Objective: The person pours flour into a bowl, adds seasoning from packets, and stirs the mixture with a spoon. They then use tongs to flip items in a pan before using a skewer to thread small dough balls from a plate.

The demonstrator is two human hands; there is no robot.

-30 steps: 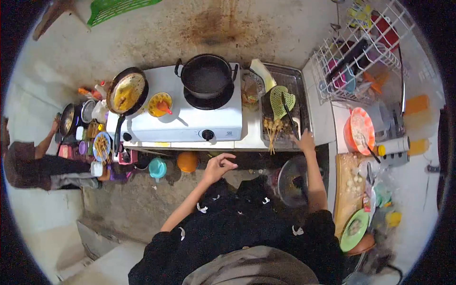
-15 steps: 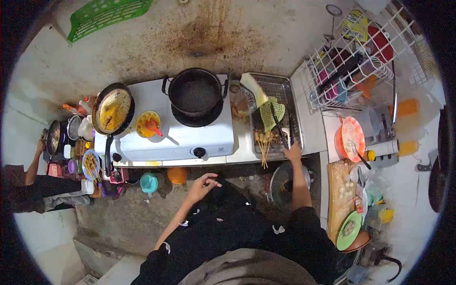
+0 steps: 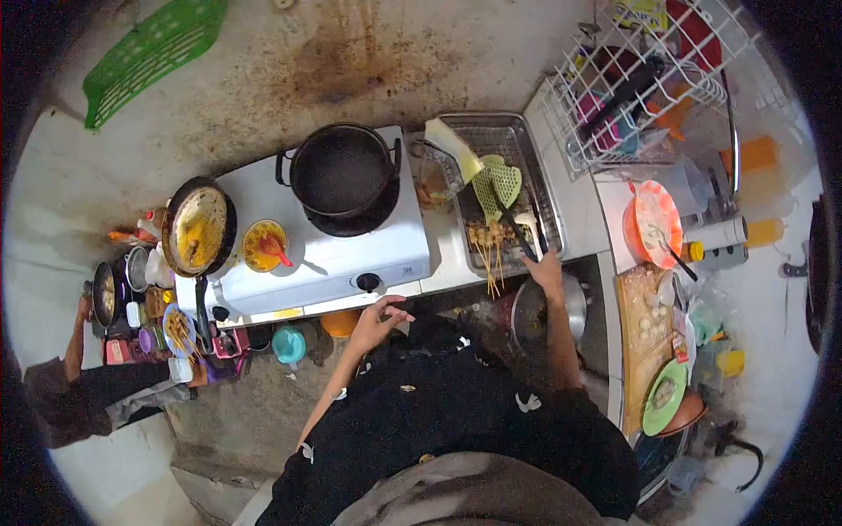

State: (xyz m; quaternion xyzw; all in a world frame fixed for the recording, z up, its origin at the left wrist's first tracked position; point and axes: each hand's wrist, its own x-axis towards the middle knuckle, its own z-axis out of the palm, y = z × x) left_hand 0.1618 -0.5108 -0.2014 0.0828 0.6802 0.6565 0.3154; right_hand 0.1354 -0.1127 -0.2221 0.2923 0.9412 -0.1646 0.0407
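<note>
My right hand (image 3: 545, 270) is wrapped round the black handles of a green slotted tool (image 3: 496, 184), which rests over the wire rack tray (image 3: 537, 162). Skewered balls (image 3: 488, 237) lie at the tray's front left, their sticks pointing over the counter edge. A pale wedge-shaped piece (image 3: 452, 147) leans across the tray's left rim. My left hand (image 3: 377, 323) hangs in front of the stove with its fingers curled but apart, and nothing shows in it. Nearest to it is the white stove (image 3: 351, 263), which carries a black wok (image 3: 340, 171).
At the left are a pan (image 3: 199, 226), a yellow sauce bowl (image 3: 264, 245) and a plate of skewers (image 3: 180, 333). Another person's hand (image 3: 85, 307) is by a small pan at the far left. An orange bowl (image 3: 653, 223), cutting board (image 3: 645, 342) and dish rack (image 3: 640, 96) stand right.
The view has shifted and turned slightly. The handles in my right hand look spread wider, with a pale piece showing between them. My left hand stays raised by the stove.
</note>
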